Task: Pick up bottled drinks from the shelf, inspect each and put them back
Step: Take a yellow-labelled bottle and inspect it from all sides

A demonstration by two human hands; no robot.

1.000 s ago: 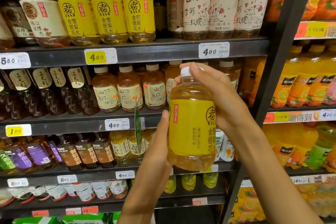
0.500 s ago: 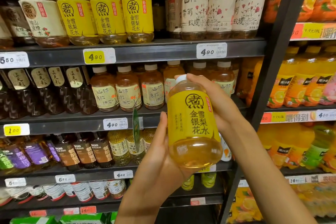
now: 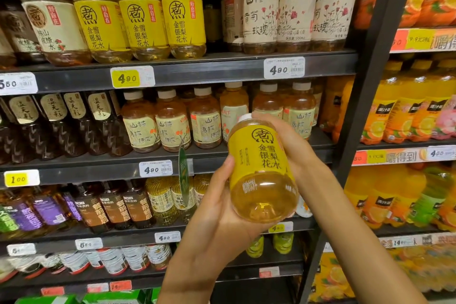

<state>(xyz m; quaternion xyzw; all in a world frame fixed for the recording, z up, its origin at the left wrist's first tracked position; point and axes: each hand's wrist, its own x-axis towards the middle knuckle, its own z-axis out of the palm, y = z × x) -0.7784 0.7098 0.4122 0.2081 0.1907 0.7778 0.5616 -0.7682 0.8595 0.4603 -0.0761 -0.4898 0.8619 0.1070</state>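
A yellow-labelled bottle (image 3: pixel 261 168) of pale golden drink with a white cap is held in front of the shelves, tilted with its base toward me. My left hand (image 3: pixel 217 215) cups its lower side and base from the left, thumb up along the label. My right hand (image 3: pixel 293 145) grips the upper part from behind and the right, fingers curled over near the cap. Three matching yellow-labelled bottles (image 3: pixel 143 20) stand on the top shelf (image 3: pixel 197 71).
Dark shelves hold rows of drinks: brown and cream-labelled bottles on the middle shelf (image 3: pixel 111 168), purple and brown ones below. A dark upright post (image 3: pixel 365 96) divides off a bay of orange juice bottles (image 3: pixel 404 116). Price tags line the shelf edges.
The bottle has turned so its front label faces me, and it has tipped further, base toward me and lower. My left hand has slid under the base.
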